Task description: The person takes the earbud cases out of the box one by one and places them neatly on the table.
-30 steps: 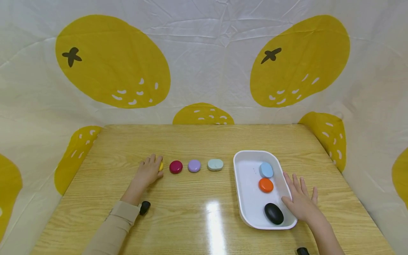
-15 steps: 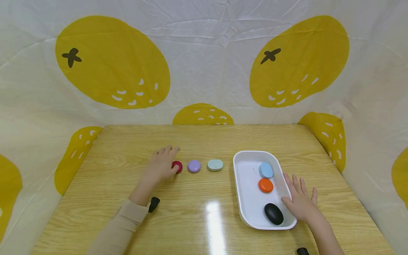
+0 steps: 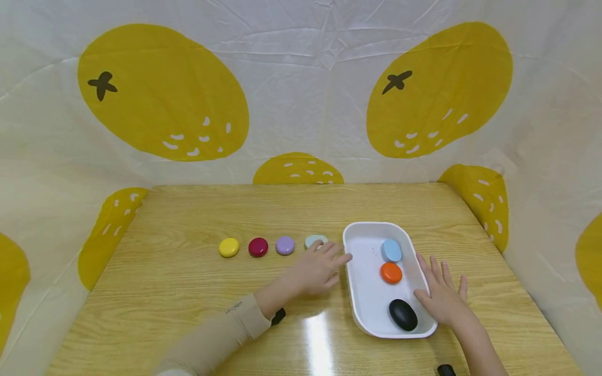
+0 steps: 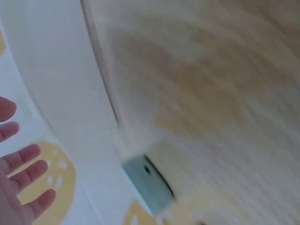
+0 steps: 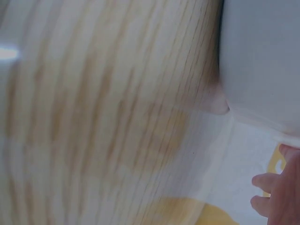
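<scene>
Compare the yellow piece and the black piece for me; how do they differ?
The yellow piece is round, while the black piece is a longer oval. The black piece also looks larger than the yellow piece. The yellow piece lies on the table; the black piece lies inside the white tray. Both look smooth.

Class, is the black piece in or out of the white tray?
In: the black piece lies inside the white tray, surrounded by its rim.

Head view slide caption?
Left hand partly hiding the green piece, right hand at the white tray with its blue piece, orange piece and black piece.
</scene>
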The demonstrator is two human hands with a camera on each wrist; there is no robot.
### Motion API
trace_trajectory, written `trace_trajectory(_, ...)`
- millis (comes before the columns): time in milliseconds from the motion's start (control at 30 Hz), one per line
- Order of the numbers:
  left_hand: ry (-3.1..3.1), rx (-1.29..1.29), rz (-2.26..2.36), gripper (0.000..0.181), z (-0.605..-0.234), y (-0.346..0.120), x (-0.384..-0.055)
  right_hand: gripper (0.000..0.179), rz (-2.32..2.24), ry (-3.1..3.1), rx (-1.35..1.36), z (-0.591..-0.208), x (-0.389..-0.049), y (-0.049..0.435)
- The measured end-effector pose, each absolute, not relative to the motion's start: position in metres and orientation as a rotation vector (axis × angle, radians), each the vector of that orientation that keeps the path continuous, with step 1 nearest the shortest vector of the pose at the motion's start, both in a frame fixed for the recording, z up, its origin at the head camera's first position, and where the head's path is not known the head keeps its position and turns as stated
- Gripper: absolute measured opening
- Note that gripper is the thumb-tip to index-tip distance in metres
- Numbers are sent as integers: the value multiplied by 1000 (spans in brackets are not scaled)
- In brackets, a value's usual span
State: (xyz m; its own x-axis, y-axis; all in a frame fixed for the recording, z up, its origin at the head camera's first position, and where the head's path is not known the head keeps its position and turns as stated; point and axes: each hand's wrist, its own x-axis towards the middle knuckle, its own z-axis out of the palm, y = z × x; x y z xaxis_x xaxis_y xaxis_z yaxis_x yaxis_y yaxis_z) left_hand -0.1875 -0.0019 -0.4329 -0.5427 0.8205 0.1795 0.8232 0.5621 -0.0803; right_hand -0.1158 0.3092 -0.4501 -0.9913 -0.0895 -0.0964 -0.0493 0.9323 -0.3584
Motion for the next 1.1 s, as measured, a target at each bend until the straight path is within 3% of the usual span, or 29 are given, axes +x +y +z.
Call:
trace_trajectory(500, -2542, -1810, 198, 45, -445, 78, -157, 80, -552, 2965, -107, -451, -117, 309)
trace_trajectory(1100, -2586, -1842, 377, 55, -458, 122, -141, 78, -556, 2957, -101, -451, -117, 310)
